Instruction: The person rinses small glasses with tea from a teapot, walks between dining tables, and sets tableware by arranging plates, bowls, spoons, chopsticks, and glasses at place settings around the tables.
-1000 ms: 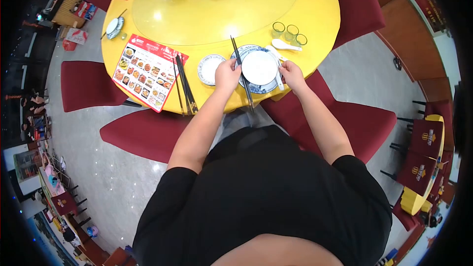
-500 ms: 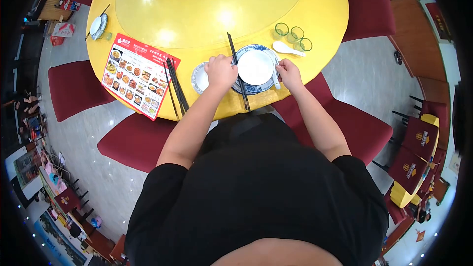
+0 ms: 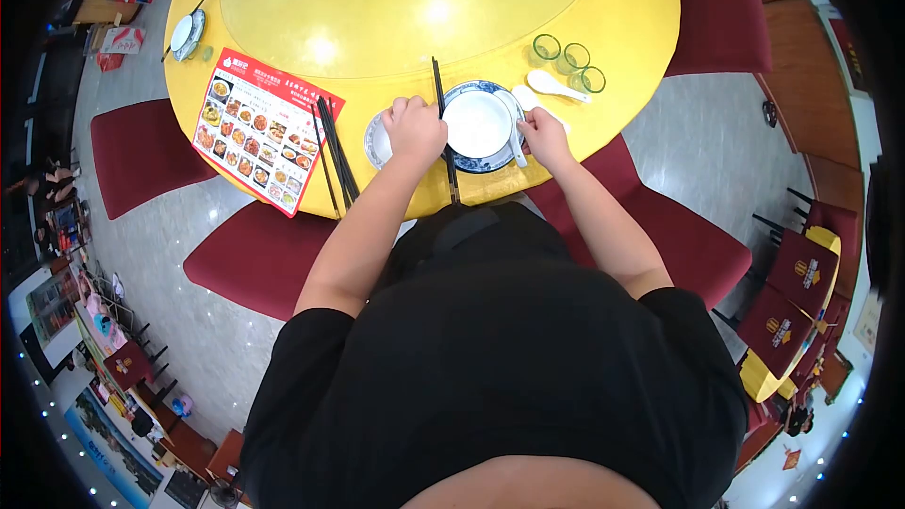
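A white bowl sits on a blue-patterned plate near the front edge of the yellow table. Chopsticks lie along the plate's left side. My left hand is closed beside them, partly over a small patterned plate; what its fingers hold, if anything, is hidden. On the right, my right hand has its fingers together at a white spoon that rests along the plate's rim; the fingertips are too small to make out. Another white spoon lies farther back.
Three green-rimmed glasses stand at the back right. Left of my left hand are more chopsticks and a picture menu. A glass turntable covers the table's middle. Red chairs surround the table.
My left hand has moved from the plate's left rim to over the small plate. The view has shifted, and the bowl and plate appear slightly farther left.
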`<state>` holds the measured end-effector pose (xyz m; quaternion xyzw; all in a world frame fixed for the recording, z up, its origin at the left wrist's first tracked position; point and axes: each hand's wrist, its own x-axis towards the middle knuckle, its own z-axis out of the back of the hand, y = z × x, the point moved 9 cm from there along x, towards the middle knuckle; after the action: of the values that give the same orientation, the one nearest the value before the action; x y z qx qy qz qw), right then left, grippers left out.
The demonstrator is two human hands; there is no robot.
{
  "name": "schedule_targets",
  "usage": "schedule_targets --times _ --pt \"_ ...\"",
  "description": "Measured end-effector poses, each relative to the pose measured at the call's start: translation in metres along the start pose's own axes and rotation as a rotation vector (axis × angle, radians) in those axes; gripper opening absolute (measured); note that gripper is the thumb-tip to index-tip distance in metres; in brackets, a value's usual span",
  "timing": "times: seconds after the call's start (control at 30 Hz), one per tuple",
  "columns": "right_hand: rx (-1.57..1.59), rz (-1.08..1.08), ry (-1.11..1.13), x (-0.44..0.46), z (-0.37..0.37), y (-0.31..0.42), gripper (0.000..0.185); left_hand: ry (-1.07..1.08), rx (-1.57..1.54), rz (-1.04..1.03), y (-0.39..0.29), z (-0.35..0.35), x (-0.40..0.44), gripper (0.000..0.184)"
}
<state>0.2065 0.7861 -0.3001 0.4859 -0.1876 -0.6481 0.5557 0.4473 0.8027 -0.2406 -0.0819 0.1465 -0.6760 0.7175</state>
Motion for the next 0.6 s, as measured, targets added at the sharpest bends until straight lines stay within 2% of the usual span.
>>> schedule_targets --times 0.2,0.3,0.4,0.47,0.57,0.6 --pt "-0.395 0.138 -0.049 0.004 0.001 0.023 0.03 -0.106 0.053 -0.069 0.0 0.0 -0.01 0.023" --pt "-0.448 0.143 -0.033 0.005 0.001 0.026 0.03 -0.273 0.017 -0.127 -0.007 0.019 -0.025 0.026" --pt "-0.624 0.175 -0.027 -0.001 0.003 0.04 0.031 -0.348 -0.255 -0.109 -0.017 0.059 -0.066 0.029" --pt "-0.581 0.133 0.003 0.003 0.004 0.038 0.032 -0.205 -0.404 -0.117 -0.007 0.034 -0.093 0.03" --pt "-0.589 0.163 -0.004 0.006 0.005 0.034 0.033 0.208 -0.721 0.378 0.036 -0.042 -0.126 0.031" --pt "-0.603 0.189 -0.016 0.005 0.005 0.039 0.033 0.237 -0.792 0.371 0.036 -0.059 -0.128 0.032"
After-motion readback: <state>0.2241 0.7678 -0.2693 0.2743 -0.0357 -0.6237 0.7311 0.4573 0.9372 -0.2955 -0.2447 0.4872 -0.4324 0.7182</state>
